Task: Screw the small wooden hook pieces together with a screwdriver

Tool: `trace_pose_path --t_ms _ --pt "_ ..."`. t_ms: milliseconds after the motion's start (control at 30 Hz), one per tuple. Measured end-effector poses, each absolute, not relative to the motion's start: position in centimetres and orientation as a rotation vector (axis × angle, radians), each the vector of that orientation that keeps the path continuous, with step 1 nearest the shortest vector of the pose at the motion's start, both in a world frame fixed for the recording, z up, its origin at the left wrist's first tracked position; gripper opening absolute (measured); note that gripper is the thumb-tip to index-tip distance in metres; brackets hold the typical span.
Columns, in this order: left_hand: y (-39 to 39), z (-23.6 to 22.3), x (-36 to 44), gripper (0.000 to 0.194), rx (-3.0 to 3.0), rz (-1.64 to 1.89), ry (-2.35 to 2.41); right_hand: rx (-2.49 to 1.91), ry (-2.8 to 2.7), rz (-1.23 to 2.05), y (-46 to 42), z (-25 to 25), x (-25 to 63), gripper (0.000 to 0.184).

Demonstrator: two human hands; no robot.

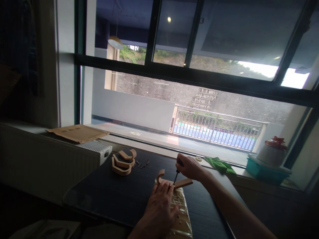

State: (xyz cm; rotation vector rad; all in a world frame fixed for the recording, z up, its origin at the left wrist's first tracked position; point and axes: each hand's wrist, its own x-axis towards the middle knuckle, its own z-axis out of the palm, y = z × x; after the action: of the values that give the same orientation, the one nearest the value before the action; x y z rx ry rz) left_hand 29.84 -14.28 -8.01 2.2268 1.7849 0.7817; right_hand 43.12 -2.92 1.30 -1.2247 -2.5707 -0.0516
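Note:
A screwdriver (176,176) with a dark handle is gripped in my right hand (186,165), its shaft pointing down. The tip meets a curved wooden hook (184,183), which lies across the end of a long, tape-wrapped package (183,215). My left hand (161,202) presses on the hook, fingers stretched forward and over its near side, the palm above the package. The fingertips partly cover the wood, so the spot under them is hidden. I cannot make out a screw at the tip.
Several wooden hook pieces (122,171) and loose screws (142,164) lie at the left of the dark table (104,192). Along the windowsill are a roll of tape (198,159), a green cloth (219,165) and a teal box (266,171). A brown envelope (78,132) rests on the radiator (98,146).

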Motion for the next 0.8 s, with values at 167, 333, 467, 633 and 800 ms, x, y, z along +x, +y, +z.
trace_pose_path --t_ms 167,333,467,633,800 --pt "-14.3 -8.2 29.8 0.059 2.224 0.783 1.779 -1.331 -2.577 -0.081 -2.9 2.1 42.4 0.019" --pt "-14.4 -8.0 29.7 0.06 2.205 0.758 1.786 -1.343 -2.686 -0.028 -3.4 3.9 42.4 0.02" --pt "-14.5 -7.9 29.8 0.059 2.203 0.771 1.771 -1.305 -2.756 0.027 -3.6 4.5 42.2 0.018" --pt "-14.6 -7.9 29.8 0.059 2.194 0.763 1.78 -1.36 -2.72 -0.012 -3.6 4.0 42.1 0.028" --pt "-14.5 -8.1 29.8 0.06 2.204 0.785 1.781 -1.336 -2.762 0.018 -3.6 4.8 42.1 0.022"
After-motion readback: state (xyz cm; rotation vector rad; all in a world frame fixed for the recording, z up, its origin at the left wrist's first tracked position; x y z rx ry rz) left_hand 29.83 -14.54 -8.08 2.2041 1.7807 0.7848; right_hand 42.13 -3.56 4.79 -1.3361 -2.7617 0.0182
